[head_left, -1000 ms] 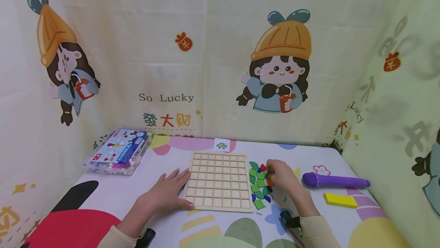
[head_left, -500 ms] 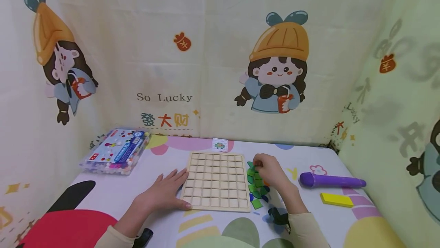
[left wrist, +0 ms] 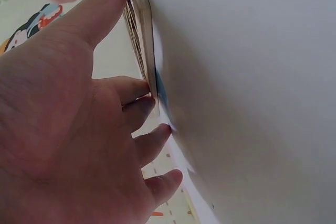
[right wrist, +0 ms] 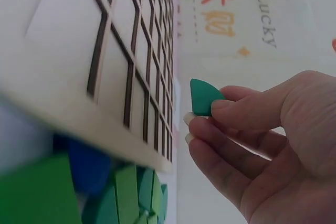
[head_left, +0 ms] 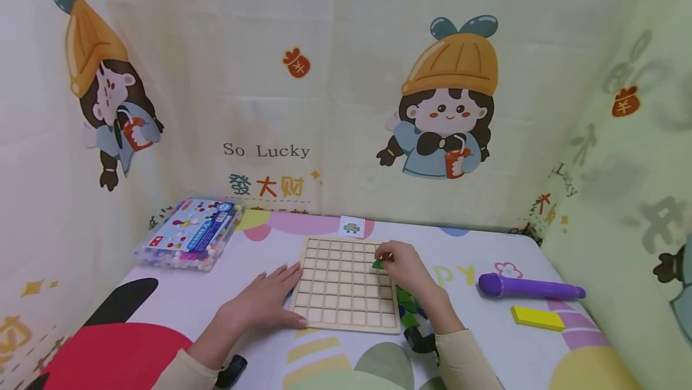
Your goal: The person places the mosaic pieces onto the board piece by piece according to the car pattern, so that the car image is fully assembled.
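A wooden grid board lies flat on the table. My left hand rests flat beside its left edge, thumb along the board's near corner; in the left wrist view the thumb lies against the board edge. My right hand hovers over the board's right columns and pinches a small dark green leaf-shaped tile between thumb and fingers, seen as the green tile from the head. A pile of green and blue tiles lies by the board's right edge, partly hidden by my wrist.
A clear plastic box of small pieces sits at the back left. A small pattern card lies behind the board. A purple pen-like stick and a yellow block lie at the right. Printed cloth walls enclose the table.
My right hand lifted a green tile from the pile and moved left and back, over the board's right columns. The left hand stayed put.
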